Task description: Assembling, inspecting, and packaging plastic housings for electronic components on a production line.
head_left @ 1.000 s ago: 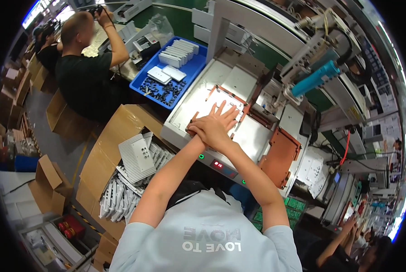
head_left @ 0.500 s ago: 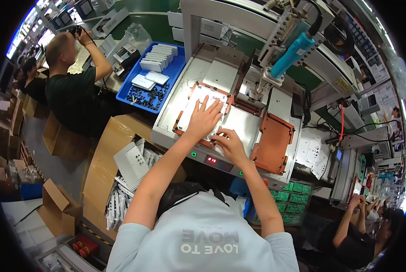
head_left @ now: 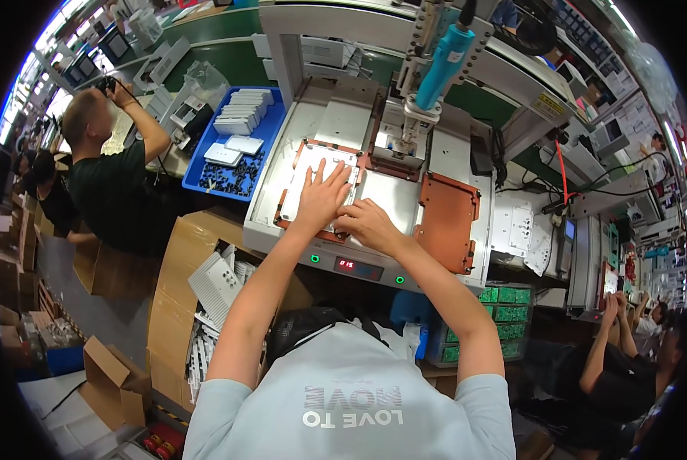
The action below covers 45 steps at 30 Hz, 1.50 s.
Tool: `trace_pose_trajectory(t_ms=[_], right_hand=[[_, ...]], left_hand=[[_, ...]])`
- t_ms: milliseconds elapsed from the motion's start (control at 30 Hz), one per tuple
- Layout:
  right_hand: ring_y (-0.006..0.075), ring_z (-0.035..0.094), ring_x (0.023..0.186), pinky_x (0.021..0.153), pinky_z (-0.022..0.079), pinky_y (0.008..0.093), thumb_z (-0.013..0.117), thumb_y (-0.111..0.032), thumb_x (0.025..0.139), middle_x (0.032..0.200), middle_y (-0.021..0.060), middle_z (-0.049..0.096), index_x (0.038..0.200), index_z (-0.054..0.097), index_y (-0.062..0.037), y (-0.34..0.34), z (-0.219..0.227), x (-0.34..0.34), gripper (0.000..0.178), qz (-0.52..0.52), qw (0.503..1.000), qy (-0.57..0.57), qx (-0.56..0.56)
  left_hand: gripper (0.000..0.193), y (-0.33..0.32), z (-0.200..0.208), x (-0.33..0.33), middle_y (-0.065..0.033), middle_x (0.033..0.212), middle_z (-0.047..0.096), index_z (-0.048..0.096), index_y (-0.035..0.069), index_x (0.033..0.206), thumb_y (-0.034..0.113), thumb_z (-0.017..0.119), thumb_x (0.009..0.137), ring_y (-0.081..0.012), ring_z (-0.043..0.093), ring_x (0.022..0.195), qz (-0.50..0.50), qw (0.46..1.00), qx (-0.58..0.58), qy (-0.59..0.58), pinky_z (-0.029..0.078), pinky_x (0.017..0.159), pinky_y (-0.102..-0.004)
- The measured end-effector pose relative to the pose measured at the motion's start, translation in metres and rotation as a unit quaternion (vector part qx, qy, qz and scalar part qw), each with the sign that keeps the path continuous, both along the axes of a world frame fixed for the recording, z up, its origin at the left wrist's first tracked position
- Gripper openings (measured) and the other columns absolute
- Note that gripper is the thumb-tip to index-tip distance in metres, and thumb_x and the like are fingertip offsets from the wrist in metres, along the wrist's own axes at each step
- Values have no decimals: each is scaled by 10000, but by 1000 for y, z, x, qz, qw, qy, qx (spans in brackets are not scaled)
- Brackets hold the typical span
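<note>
A white flat panel lies in the left reddish-brown fixture on the bench machine. My left hand rests flat on this panel, fingers spread toward its far side. At the panel's near right edge is my right hand, its fingers bent and pressed together. Whatever may be between those fingertips is hidden. To the right, a second reddish-brown fixture holds no panel. Beyond the hands, a screwdriver unit with a turquoise body stands upright over the middle of the machine.
Left of the machine, a blue tray holds white panels and small black parts. A cardboard box of ribbed white parts stands near my left arm. Green circuit boards sit below right. A co-worker is at the left.
The whole view has shifted, so the machine appears farther left. My left hand stays flat on the panel. My right hand's fingers are more curled at its edge.
</note>
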State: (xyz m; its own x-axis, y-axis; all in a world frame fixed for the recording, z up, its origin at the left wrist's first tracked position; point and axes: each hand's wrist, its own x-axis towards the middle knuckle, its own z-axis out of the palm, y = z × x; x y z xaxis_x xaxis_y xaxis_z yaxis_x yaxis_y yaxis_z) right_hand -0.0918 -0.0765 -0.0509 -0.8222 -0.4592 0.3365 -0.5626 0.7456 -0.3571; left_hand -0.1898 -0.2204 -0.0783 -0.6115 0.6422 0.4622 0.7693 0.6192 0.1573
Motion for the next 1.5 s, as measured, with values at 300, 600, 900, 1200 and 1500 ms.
trace_pose_trajectory(t_ms=[300,600,900,1200,1500], right_hand=[[264,574,912,827,437,374,600,-67,836,1059,79,601,1049,622,-80,-48,-19,71,214,-258,933,14,-252],[293,487,1117,935,382,401,600,-42,815,1233,94,542,1212,554,-59,-50,-79,132,400,-308,948,28,-81],[264,461,1146,951,353,391,603,-66,787,1264,77,516,1236,538,-61,-51,-97,125,453,-319,945,58,-36],[254,467,1126,938,350,384,639,-157,818,1251,63,526,1227,549,-77,-52,-92,129,426,-324,943,52,-49],[252,469,1126,935,350,373,641,-162,821,1248,65,525,1216,548,-78,-55,-92,128,415,-326,941,51,-68]], left_hand=[[367,-19,6,3,-101,1329,515,503,106,1295,206,491,942,-379,372,1289,-33,990,83,-108,241,1076,-511],[469,-167,-23,96,-187,1350,448,411,70,1368,113,518,913,-408,358,1279,209,935,201,-204,275,1054,-495],[312,-191,-66,129,-167,1091,634,613,47,1112,252,587,878,-413,485,1150,172,949,75,-254,315,1019,-484],[414,-124,-53,114,-99,632,639,669,-44,809,359,614,880,-156,623,534,118,741,218,-625,495,528,-282],[463,-117,-61,112,-67,609,642,686,-32,721,414,654,843,-118,614,551,161,734,216,-623,480,539,-236]])
